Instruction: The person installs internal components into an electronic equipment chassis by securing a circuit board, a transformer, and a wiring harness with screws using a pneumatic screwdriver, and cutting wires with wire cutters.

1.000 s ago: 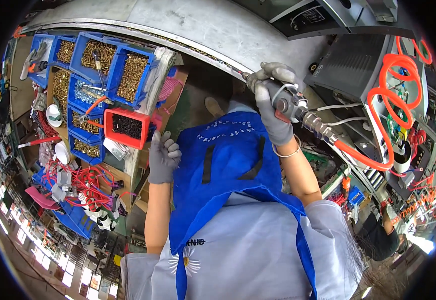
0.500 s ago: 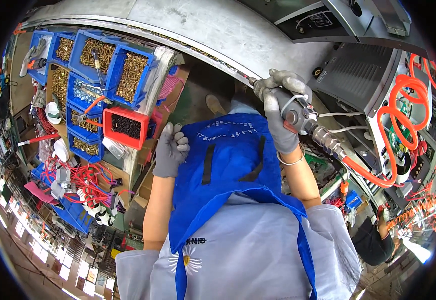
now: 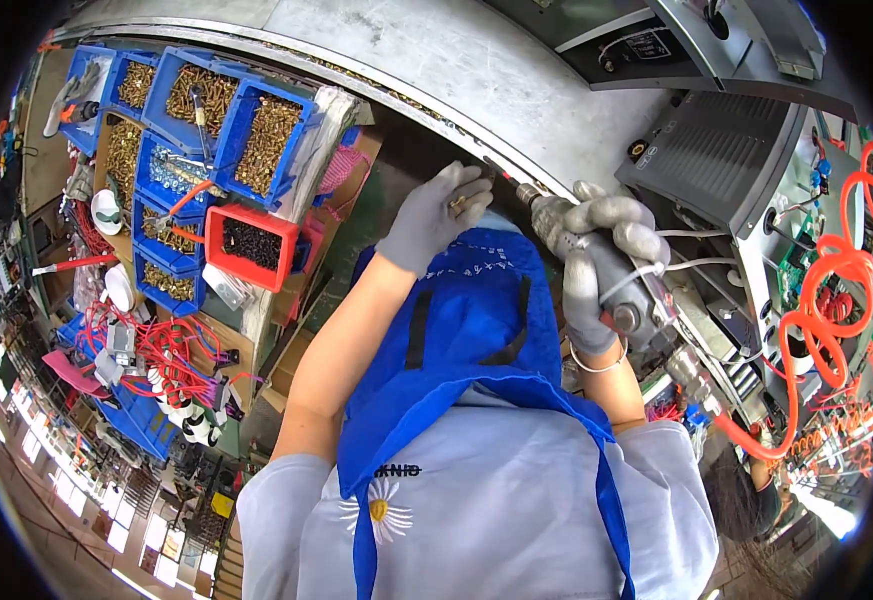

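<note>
My right hand (image 3: 596,240), in a grey-and-white work glove, is wrapped round a grey air screwdriver (image 3: 628,300). The tool's narrow bit points up and left, toward my other hand. From its rear fitting runs an orange air hose (image 3: 746,440). Gloved too, my left hand (image 3: 438,215) is raised above the blue apron (image 3: 476,300) with its fingers curled. A small brass-coloured piece shows between those fingers; its exact kind is too small to tell. The thumb and forefinger are close to the bit's tip, and I cannot tell whether they touch it.
To the left, blue bins (image 3: 268,140) hold brass-coloured screws, and a red bin (image 3: 251,250) holds dark ones. Red wires (image 3: 161,350) lie below them. A pale metal work surface (image 3: 406,60) stretches ahead, with a dark ribbed metal casing (image 3: 716,150) at its right.
My left hand has moved up and right from beside the apron to near the bit's tip. The right hand and air screwdriver have shifted slightly right and down, and the hose has swung lower.
</note>
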Motion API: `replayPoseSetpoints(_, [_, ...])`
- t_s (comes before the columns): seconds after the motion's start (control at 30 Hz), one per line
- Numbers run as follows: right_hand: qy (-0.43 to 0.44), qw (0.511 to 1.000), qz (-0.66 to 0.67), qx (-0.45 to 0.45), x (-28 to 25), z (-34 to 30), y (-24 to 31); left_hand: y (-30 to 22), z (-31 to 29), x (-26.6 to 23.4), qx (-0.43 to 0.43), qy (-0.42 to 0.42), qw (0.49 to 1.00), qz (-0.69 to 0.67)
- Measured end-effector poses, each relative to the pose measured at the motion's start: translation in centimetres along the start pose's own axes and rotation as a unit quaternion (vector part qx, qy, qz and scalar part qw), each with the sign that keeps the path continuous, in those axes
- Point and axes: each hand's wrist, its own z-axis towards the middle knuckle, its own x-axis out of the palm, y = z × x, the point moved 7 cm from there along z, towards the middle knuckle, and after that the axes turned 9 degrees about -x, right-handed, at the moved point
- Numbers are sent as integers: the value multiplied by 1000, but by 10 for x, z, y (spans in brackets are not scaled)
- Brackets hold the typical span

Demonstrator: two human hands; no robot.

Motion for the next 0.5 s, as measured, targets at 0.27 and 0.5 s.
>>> replayPoseSetpoints(0.27, [-27,1000,-12,7,11,-6,-28,8,19,-17,7,-15,1000,6])
replayPoseSetpoints(0.5, [-26,996,-28,79,12,-20,-62,8,25,-25,13,-33,999,3])
